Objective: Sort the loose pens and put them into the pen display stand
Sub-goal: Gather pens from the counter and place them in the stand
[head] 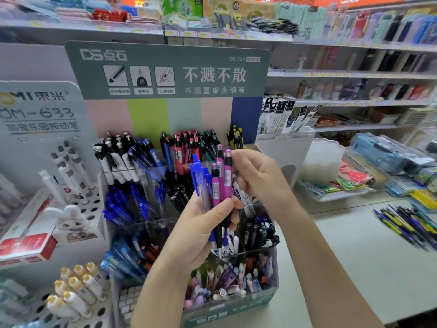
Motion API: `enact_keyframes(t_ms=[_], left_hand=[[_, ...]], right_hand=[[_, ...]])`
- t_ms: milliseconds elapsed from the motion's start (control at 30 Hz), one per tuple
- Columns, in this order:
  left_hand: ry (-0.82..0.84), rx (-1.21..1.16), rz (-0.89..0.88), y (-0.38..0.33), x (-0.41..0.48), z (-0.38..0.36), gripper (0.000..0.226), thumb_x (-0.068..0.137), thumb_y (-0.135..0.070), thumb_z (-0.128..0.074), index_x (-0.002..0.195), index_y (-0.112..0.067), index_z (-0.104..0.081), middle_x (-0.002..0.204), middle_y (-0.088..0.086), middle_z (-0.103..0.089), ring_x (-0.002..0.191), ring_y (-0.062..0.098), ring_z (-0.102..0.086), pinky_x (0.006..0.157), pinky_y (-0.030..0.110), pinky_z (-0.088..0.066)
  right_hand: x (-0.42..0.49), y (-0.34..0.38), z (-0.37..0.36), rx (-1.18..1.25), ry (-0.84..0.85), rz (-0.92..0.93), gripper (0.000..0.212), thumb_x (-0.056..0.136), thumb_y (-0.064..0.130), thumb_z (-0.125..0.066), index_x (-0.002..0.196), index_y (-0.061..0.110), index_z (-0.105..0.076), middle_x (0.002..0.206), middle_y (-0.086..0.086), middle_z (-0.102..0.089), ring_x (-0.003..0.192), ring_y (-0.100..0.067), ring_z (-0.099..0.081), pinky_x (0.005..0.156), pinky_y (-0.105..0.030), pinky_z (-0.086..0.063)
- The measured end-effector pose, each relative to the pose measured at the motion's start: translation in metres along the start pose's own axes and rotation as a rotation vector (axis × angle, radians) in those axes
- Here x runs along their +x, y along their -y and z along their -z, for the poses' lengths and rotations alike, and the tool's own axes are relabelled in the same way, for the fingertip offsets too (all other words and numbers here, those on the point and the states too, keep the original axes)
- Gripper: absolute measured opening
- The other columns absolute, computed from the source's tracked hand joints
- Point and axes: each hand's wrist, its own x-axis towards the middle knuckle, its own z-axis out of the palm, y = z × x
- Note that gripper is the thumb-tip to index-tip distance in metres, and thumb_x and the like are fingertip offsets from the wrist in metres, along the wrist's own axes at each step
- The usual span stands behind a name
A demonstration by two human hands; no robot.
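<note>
My left hand point(201, 230) grips a bundle of pens upright in front of the pen display stand point(272, 268): three purple pens point(221, 181) and clear blue pens point(201, 183), tips pointing down. My right hand point(255, 176) pinches the top of the rightmost purple pen, fingers curled round it. The tiered clear stand holds sorted groups: white-and-black, blue, red and green pens at the back, blue and black ones in the middle rows, mixed pens in the front row. A pile of loose pens point(406, 223) lies on the counter at the right.
A white holed stand with yellow-capped pens point(75, 290) and a rabbit figure point(71, 221) stands at the left. A white box point(283, 152) and plastic trays point(331, 183) sit behind at the right. Store shelves point(354, 74) fill the background. Pale counter top point(354, 268) shows at the lower right.
</note>
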Motion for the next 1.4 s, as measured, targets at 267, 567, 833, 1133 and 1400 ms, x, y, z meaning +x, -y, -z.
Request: enact_keyframes(t_ms=[267, 567, 833, 1133, 1400], left_hand=[[-0.046, 0.144, 0.049, 0.002, -0.012, 0.000, 0.036, 0.084, -0.023, -0.060, 0.115, -0.007, -0.051, 0.081, 0.012, -0.067, 0.061, 0.021, -0.058, 0.049, 0.028, -0.045], [-0.021, 0.246, 0.182, 0.004, -0.024, -0.002, 0.025, 0.089, -0.024, -0.055, 0.103, -0.004, -0.057, 0.067, 0.006, -0.070, 0.052, 0.019, -0.064, 0.048, 0.025, -0.052], [-0.215, 0.360, 0.182, 0.008, -0.027, 0.014, 0.015, 0.097, -0.024, -0.051, 0.101, -0.010, -0.050, 0.077, 0.013, -0.069, 0.051, 0.024, -0.063, 0.041, 0.026, -0.047], [-0.282, 0.335, 0.081, 0.008, -0.024, 0.016, 0.012, 0.098, -0.023, -0.050, 0.101, -0.011, -0.049, 0.066, 0.006, -0.065, 0.043, 0.013, -0.044, 0.041, 0.023, -0.037], [-0.322, 0.294, 0.045, 0.004, -0.027, 0.019, 0.009, 0.098, -0.019, -0.050, 0.094, -0.011, -0.049, 0.061, 0.004, -0.062, 0.041, 0.011, -0.042, 0.039, 0.021, -0.035]], right_hand=[[-0.011, 0.001, -0.006, 0.047, 0.064, -0.176, 0.017, 0.091, 0.020, -0.062, 0.105, 0.013, -0.054, 0.070, 0.003, -0.058, 0.048, 0.000, -0.056, 0.042, -0.012, -0.039], [-0.041, -0.020, -0.012, 0.211, 0.134, -0.264, 0.023, 0.090, 0.013, -0.063, 0.100, -0.003, -0.049, 0.057, -0.001, -0.047, 0.037, -0.013, -0.039, 0.033, -0.020, -0.027], [-0.041, -0.023, 0.021, 0.207, -0.224, -0.236, 0.015, 0.094, 0.021, -0.055, 0.088, 0.007, -0.052, 0.062, -0.006, -0.060, 0.043, -0.012, -0.049, 0.036, -0.018, -0.040], [-0.023, -0.017, -0.013, -0.253, -0.491, 0.155, 0.011, 0.094, 0.019, -0.057, 0.088, 0.022, -0.049, 0.065, 0.018, -0.066, 0.055, 0.001, -0.061, 0.062, -0.016, -0.049], [0.000, -0.029, -0.044, -0.844, -0.234, 0.170, 0.020, 0.094, 0.029, -0.056, 0.105, 0.013, -0.052, 0.096, -0.002, -0.062, 0.086, -0.023, -0.061, 0.076, -0.038, -0.050]])
